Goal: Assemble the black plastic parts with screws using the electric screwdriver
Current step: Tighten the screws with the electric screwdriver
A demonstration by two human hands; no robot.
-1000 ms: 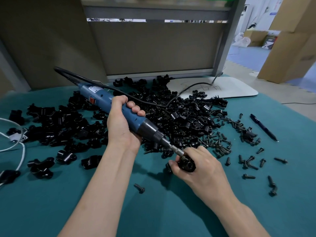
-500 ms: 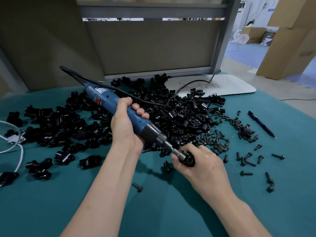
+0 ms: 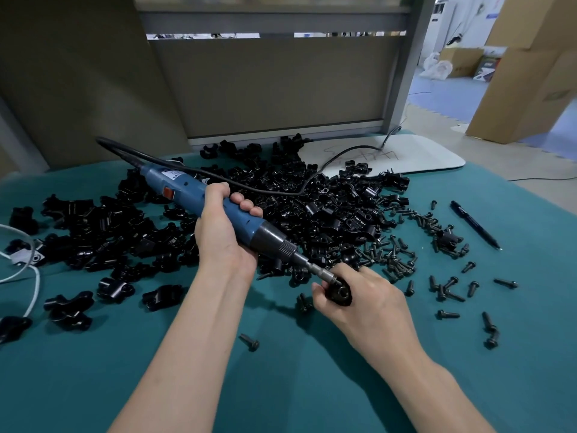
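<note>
Blue screwdriver (image 3: 212, 203) tip-down on black part (image 3: 338, 293)

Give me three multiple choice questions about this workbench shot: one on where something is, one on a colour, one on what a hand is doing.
1. Where does the pen lie?
A. On the teal cloth, right of the loose screws.
B. On the floor.
C. In a cup.

2. What colour is the electric screwdriver body?
A. Red.
B. Blue.
C. Yellow.

3. What is the right hand doing?
A. Lying flat and open.
B. Gripping a black plastic part at the screwdriver's tip.
C. Holding a cup.

Answers: 1 A, it lies on the cloth beyond the screws; 2 B, the casing that the left hand grips is blue; 3 B, its fingers curl round the part under the bit.
</note>
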